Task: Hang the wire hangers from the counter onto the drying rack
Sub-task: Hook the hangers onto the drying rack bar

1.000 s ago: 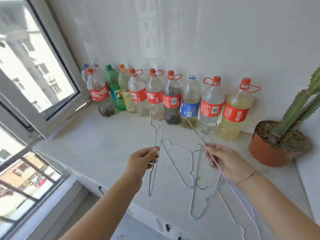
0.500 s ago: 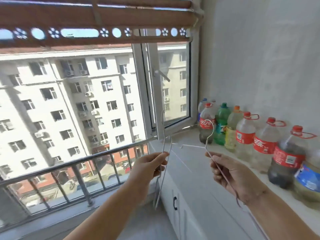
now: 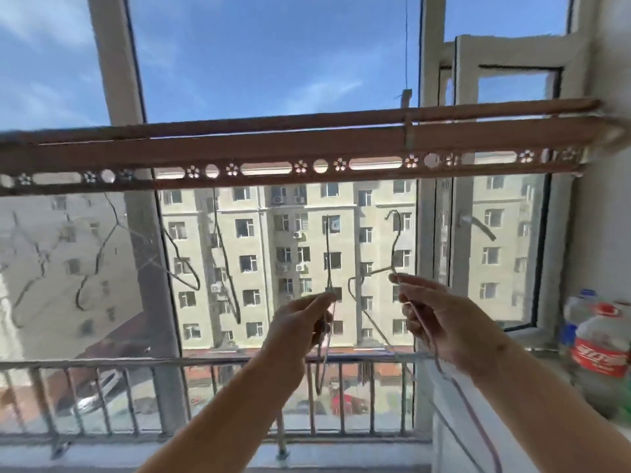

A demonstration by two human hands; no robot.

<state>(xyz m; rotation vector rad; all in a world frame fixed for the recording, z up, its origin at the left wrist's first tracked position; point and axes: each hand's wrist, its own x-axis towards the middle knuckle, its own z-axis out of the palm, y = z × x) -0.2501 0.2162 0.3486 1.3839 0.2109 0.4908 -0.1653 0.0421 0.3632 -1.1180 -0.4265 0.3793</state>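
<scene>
Drying rack (image 3: 273,155), a brown bar w/ punched flower and round holes along its lower strip, runs across in front of the window. Both hands are raised below it, and neither held hanger touches it yet.

L hand (image 3: 300,322), below the rack's middle: thumb and curled fingers pinch a thin grey wire hanger (image 3: 327,254) partway down. It's seen edge-on and upright. Its top end stops short of the rack's lower edge, and its bottom loop hangs under the hand.

R hand (image 3: 440,322), below the rack's right-of-centre part, just beside the L hand: fingers curled, pinching a second wire hanger (image 3: 392,257) at the shoulder next to its neck. The hook points up, its tip curling over to the left, also clear of the rack. One shoulder dips left toward the grey hanger. The rest, a pinkish wire, trails down along the R forearm. Can't tell if more than one hanger is in that grip.

Under the rack's left half, other wire hangers (image 3: 177,253) hang down from it. More wire shapes show further left behind a hazy pane, too blurred to count.

Below the rack's right end: a cola bottle (image 3: 601,356) w/ red label, blurred, w/ other bottles beside it. Beyond the rack, thru the glass: balcony railing (image 3: 102,363), pale apt block (image 3: 290,206), and blue sky above.
</scene>
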